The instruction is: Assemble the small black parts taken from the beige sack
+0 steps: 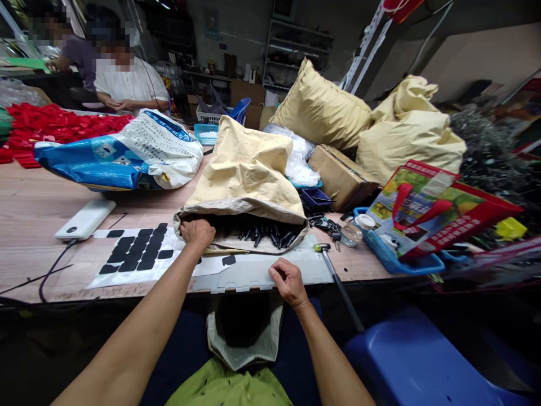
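Observation:
A beige cloth sack [245, 163] lies on the table with its mouth toward me. Inside the mouth show many slim black plastic parts [270, 232]. My left hand [196, 232] is at the left corner of that mouth, closed on the sack's edge, its fingertips partly hidden. At the table's front edge, my right hand [289, 282] is loosely curled, thumb against the fingers, and nothing shows in it. A grey board [262, 272] lies under the sack's front. Below it, between my knees, a second sack [243, 352] hangs open, dark inside.
Black square pads [141, 248] on a white sheet and a white power bank [85, 219] lie left. A small hammer [333, 270] juts over the edge at right. A blue basket [393, 254] holds a red shopping bag [435, 208]. A blue-white sack [127, 152] and co-workers [131, 87] are behind.

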